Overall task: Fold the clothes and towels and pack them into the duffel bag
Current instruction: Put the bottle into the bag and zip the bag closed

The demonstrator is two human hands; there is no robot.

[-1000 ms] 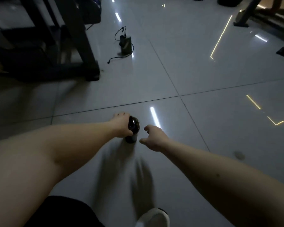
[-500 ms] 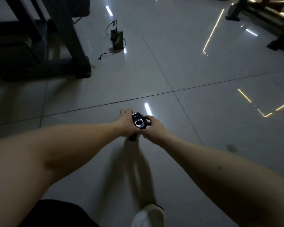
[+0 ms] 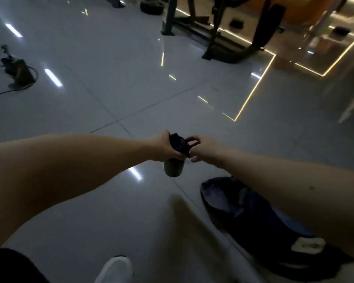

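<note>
My left hand [image 3: 166, 148] grips a dark bottle [image 3: 174, 168] by its neck and holds it above the tiled floor. My right hand [image 3: 200, 147] is at the bottle's black lid [image 3: 179, 142], with thumb and fingers curled at the lid's edge. A dark blue duffel bag [image 3: 260, 223] lies open on the floor at the lower right, partly hidden by my right forearm. A pale label patch [image 3: 307, 245] shows on the bag's near end. What is inside the bag is too dark to make out.
A small box with a trailing cable [image 3: 16, 72] lies on the floor at the far left. Dark exercise-machine frames [image 3: 223, 43] stand at the back right beside glowing floor light strips [image 3: 251, 94]. My white shoe [image 3: 114, 270] is at the bottom edge.
The view has swung right, bringing the duffel bag into sight. The bottle has been lifted off the floor and my right hand has come onto its lid.
</note>
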